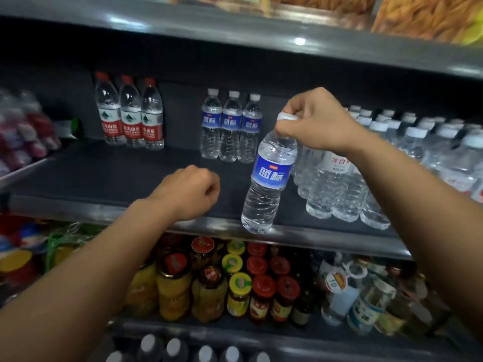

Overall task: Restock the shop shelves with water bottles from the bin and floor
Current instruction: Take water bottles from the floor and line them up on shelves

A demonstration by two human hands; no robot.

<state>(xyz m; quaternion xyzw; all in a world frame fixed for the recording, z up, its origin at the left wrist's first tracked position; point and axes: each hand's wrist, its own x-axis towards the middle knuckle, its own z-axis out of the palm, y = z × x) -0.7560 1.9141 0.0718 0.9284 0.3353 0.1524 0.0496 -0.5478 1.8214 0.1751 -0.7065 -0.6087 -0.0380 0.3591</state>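
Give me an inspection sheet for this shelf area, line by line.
Surface: dark shelf, mostly bare at left and centre.
Job's things: blue-label bottle hanging by its cap over the shelf's front edge; three blue-label bottles at the back; three red-label bottles left of them; clear bottles packed at right.
Clutter: nothing seen on this shelf.
Hands: right hand pinches the cap; left hand curled, holding nothing.
Cables: nothing seen.
Surroundings: jars on the shelf below; snack bags above.

Open dark grey shelf board (109, 176) mid-front for my hands; three blue-label bottles (231, 126) behind, white-capped clear bottle pack (366, 173) blocking right.
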